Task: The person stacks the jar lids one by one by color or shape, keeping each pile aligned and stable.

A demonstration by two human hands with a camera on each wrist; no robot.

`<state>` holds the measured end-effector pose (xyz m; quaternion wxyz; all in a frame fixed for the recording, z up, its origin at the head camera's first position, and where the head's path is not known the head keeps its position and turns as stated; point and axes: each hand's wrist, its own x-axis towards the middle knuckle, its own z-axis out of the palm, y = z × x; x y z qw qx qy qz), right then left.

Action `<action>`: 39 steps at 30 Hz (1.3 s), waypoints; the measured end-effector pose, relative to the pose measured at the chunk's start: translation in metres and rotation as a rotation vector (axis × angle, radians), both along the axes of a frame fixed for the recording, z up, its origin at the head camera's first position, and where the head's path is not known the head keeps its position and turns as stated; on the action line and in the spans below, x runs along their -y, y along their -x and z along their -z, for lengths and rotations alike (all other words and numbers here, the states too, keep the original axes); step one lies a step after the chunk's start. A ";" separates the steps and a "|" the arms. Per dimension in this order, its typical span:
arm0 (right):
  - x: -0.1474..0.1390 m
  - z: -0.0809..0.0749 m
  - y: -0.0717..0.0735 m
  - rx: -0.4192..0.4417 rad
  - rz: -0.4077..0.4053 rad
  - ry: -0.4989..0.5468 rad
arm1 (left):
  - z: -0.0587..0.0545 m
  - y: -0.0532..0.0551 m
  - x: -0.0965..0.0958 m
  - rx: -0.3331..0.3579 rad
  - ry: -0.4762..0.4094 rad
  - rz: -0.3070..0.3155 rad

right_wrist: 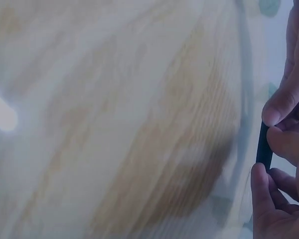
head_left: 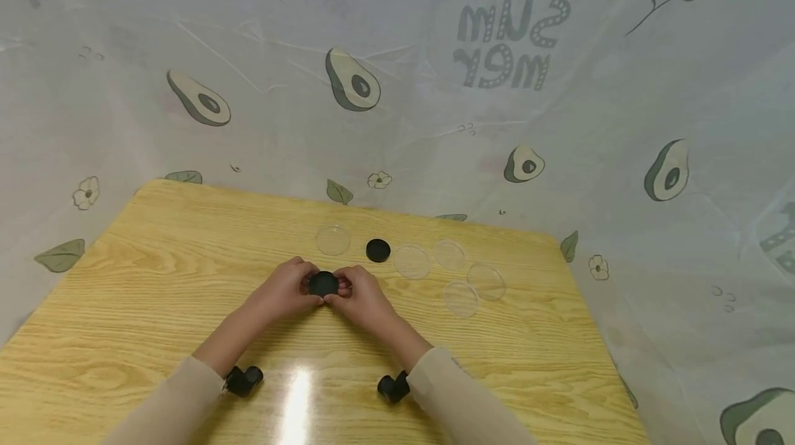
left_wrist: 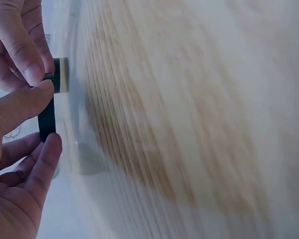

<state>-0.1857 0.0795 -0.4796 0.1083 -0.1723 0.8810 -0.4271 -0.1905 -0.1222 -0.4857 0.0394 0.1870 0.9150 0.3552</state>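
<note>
Between both hands, above the wooden table, is a round flat black disc (head_left: 324, 284), perhaps a lid. My left hand (head_left: 288, 289) pinches its left edge between thumb and fingers. On the opposite edge my right hand (head_left: 360, 299) grips it the same way, the two thumbs close together at the near side. Seen edge-on in the left wrist view, the black disc (left_wrist: 47, 117) shows a thin dark rim. A second black disc (head_left: 378, 250) lies on the table just beyond the right hand.
Several clear round discs lie on the wooden table (head_left: 186, 272): one clear disc (head_left: 333, 240) left of the second black disc, the others, such as this clear disc (head_left: 413, 262), to its right. A printed sheet (head_left: 422, 127) hangs behind the table.
</note>
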 end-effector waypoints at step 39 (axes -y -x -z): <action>0.031 0.023 -0.022 0.000 -0.035 0.028 | 0.016 -0.033 0.029 -0.036 0.004 -0.006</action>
